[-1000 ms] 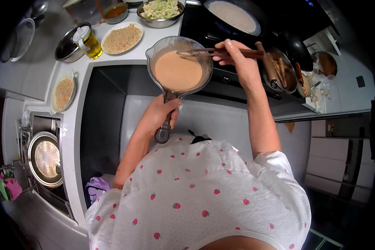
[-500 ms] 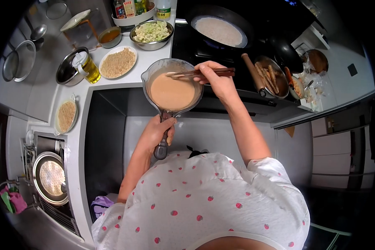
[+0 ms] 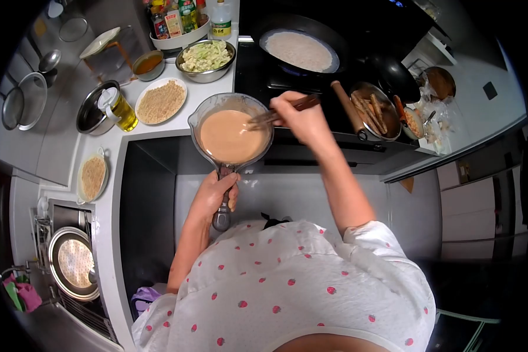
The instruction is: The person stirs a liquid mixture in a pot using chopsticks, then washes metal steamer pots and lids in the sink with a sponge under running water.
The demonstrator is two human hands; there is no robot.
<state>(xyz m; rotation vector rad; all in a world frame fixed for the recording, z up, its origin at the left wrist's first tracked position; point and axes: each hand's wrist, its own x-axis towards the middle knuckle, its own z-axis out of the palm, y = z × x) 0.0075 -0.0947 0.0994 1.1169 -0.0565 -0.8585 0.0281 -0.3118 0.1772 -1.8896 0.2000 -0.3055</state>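
Observation:
My left hand [image 3: 215, 193] is wrapped round the dark handle of a clear mixing bowl [image 3: 198, 111], holding it up in front of the counter edge. Inside is a smooth, tan batter [image 3: 229, 138]. My right hand [image 3: 304, 120] is closed round dark wooden chopsticks [image 3: 305, 102]. Their tips dip into the batter near the right side of the bowl and look blurred. Beyond the bowl, a frying pan [image 3: 334, 29] on the stove has a pale round sheet of batter [image 3: 299, 51] spread across its bottom.
Left counter: a plate of crumbly tan food [image 3: 162, 101], a bowl of chopped greens [image 3: 205, 57], an oil jug [image 3: 120, 110] and a smaller dish [image 3: 92, 178]. Right of the pan: a rolling pin [image 3: 347, 108] and a steel bowl of browned sticks [image 3: 372, 111]. A sink [image 3: 73, 264] lies far left.
The chopsticks have swung through the batter, and my right hand has moved slightly left and down. The bowl sits a little further left and lower in view, as the whole view has shifted slightly.

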